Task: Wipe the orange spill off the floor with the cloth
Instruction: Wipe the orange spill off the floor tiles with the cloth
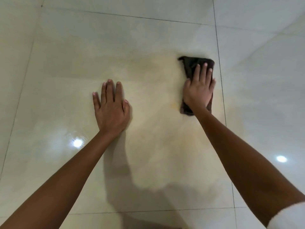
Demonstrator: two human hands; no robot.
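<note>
A dark brown folded cloth [189, 65] lies on the pale tiled floor, right of centre. My right hand [198, 90] presses flat on top of it, fingers spread forward, covering its middle. A faint orange smear [158, 76] spreads over the tile to the left of the cloth, and a small brighter orange spot [173, 105] sits beside the cloth's near end. My left hand [111, 107] rests flat on the bare floor, palm down, fingers apart, holding nothing.
Glossy cream floor tiles [66, 63] fill the view, with dark grout lines at the right [220, 80] and across the far side. Two ceiling light reflections [77, 143] shine on the tiles. A white sleeve edge [288, 215] shows at the bottom right.
</note>
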